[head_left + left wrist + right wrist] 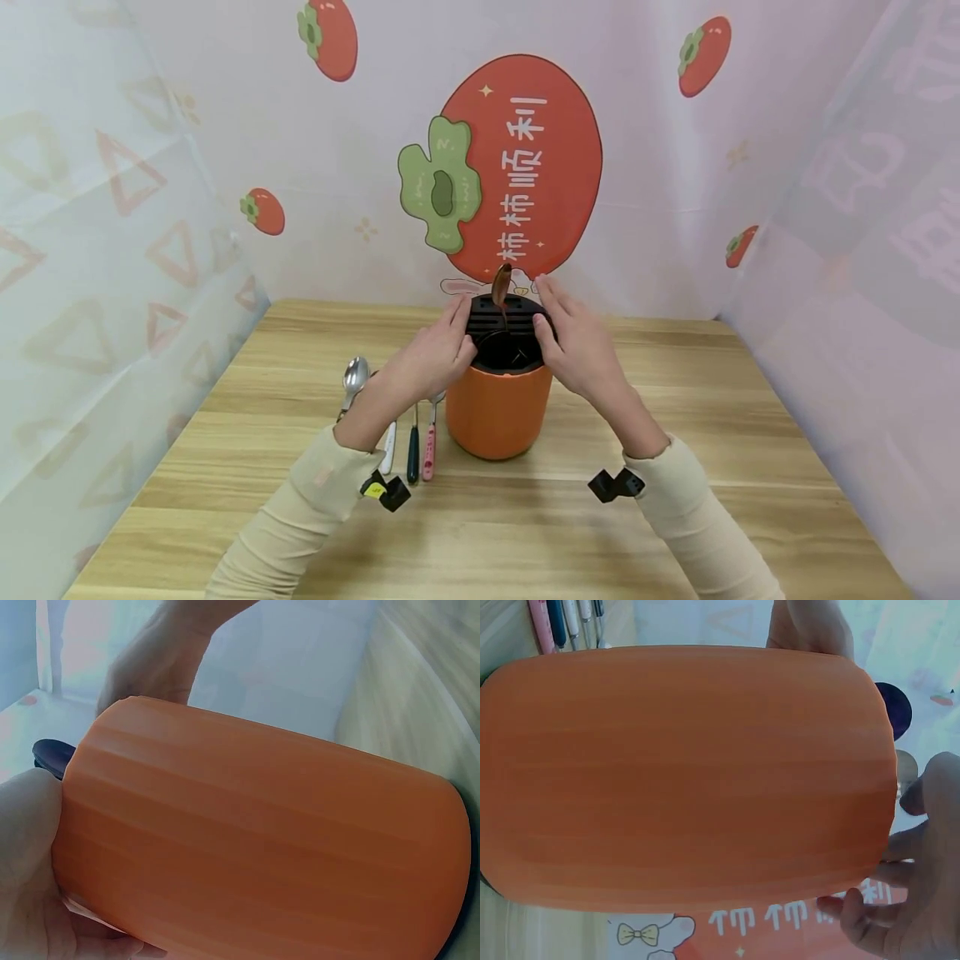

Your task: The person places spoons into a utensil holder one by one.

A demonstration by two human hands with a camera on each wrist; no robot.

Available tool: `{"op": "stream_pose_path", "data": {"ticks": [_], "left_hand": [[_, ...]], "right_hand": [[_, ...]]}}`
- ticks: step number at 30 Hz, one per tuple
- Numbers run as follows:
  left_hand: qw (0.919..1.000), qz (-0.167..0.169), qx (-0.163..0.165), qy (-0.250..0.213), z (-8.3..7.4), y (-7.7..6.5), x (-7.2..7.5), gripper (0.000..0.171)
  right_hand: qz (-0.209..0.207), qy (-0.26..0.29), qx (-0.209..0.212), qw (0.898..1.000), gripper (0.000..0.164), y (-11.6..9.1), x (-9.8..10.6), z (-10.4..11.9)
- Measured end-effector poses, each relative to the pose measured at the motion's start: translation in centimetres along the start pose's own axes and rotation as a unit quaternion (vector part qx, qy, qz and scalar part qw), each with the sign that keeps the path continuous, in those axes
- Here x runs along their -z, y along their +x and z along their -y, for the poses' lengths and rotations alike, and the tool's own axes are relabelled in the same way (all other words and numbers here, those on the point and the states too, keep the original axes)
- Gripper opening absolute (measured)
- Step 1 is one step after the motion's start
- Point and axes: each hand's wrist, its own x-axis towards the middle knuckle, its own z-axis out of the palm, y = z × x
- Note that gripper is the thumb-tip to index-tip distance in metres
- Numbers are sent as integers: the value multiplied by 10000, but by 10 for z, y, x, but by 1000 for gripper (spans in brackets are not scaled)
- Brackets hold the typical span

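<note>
- Head view: orange container stands upright on the desk, near the middle, base down, both hands up at its rim.
- Left hand touches the rim on the left side, fingers pointing forward along it. Right hand mirrors it on the right, thumb toward the black insert (fingers look fairly straight, no tight wrap that I can see).
- Right wrist view: that hand is spread loosely at the rim end; can't tell how hard either one presses.
- Inside: black insert with slots at the back and a dark opening at the front. Brown spoon head pokes up above the rim, between the hands. Its lower end is hard to make out.
- On the desk, left of the container: silver spoon, white handle, dark green handle, pink handle. Left forearm covers part of that row; pink is the closest to the container.
- Step in hand, my read: steadying or adjusting the container by its rim, both sides at once.
- Next move calls for even contact left and right if the container is to shift. Tilt risk if one side leads (the spoon could swing). Going for the row instead means freeing the left hand first.
</note>
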Motion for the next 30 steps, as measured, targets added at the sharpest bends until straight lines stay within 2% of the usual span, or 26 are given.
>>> {"op": "stream_pose_path", "data": {"ticks": [4, 7, 15, 19, 25, 30], "left_hand": [[9999, -146, -9, -14, 1, -1, -2, 62], [9996, -285, -45, -68, 2, -2, -3, 61], [9972, -570, -293, -384, 6, -9, -7, 59], [9962, -575, -378, -541, 14, -17, -10, 58], [9938, -675, -553, -691, 26, -35, -13, 58], [9944, -723, -393, -663, 36, -50, -17, 58]], "right_hand": [[727, -515, -218, 9958, 52, 1, -1, 3], [1042, -660, -370, 9917, 53, 3, -2, 4], [1776, -123, -599, 9822, 53, 4, 1, 3], [1891, 80, -670, 9796, 55, 5, -2, 2], [1830, 386, -736, 9796, 56, 5, -5, 1], [1768, 520, -633, 9808, 55, 6, -6, 0]]}}
